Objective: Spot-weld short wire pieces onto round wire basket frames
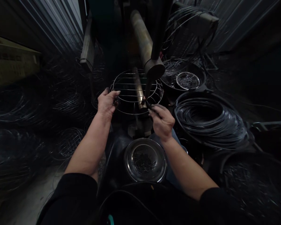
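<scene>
- Holding the left edge of a round wire rack (128, 90), the person's left hand (107, 100) is closed on its rim, thumb uppermost, in the head view.
- The right hand (162, 120), at the rack's near right edge, has its fingertips pinched together on a small dark piece (149, 107), too dim to identify.
- The rack lies level ahead of the person, between the two hands; a lower bar (138, 84) runs beneath its wires.
- Above the rack, a thick upper bar (144, 40) points toward the person.
- Nearer the person than the rack, a shiny metal dish (158, 153) holds dark bits.
- Right of the rack sits a large wire coil (210, 122); beyond that, a small bowl (178, 82) of thin pieces.
- Left of the rack, wire shapes (71, 142) lie in shadow, partly blurred.
</scene>
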The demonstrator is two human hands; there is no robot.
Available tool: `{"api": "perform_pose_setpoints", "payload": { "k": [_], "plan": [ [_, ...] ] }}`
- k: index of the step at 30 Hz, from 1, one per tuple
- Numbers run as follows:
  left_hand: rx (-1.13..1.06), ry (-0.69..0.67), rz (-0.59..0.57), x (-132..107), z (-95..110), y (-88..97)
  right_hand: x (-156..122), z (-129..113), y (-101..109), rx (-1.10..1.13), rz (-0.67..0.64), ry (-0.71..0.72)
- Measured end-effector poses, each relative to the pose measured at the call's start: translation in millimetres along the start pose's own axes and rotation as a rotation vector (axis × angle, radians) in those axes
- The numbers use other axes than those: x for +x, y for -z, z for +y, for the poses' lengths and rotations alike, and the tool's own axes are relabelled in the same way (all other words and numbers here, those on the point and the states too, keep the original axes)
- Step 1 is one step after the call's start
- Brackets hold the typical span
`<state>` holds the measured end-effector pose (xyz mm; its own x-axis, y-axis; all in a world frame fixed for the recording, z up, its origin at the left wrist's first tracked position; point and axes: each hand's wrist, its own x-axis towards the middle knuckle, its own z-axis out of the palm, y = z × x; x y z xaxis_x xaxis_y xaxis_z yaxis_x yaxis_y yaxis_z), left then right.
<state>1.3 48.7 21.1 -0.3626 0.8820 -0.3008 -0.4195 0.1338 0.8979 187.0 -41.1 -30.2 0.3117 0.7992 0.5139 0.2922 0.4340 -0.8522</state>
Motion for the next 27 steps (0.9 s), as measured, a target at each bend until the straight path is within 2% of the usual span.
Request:
{"api": "perform_pose_setpoints", "payload": {
  "k": [5, 15, 22, 27],
  "plan": [
    [-0.015, 0.005, 0.002, 2.3, -0.3, -0.2, 12.9, 11.1, 0.9, -0.025, -0.159, -0.051],
    [0.016, 0.011, -0.036, 12.7, 1.5, -1.2, 14.6, 6.8, -0.9, -0.111, -0.138, 0.151],
    [0.039, -0.009, -0.042, 10.9, 2.6, -6.0, 15.0, 11.0, -2.6, -0.098, -0.142, 0.128],
    [0.0, -0.002, -0.037, 2.5, 2.1, -2.7, 14.9, -1.1, 12.5, -0.004, -0.087, 0.079]
  ]
}}
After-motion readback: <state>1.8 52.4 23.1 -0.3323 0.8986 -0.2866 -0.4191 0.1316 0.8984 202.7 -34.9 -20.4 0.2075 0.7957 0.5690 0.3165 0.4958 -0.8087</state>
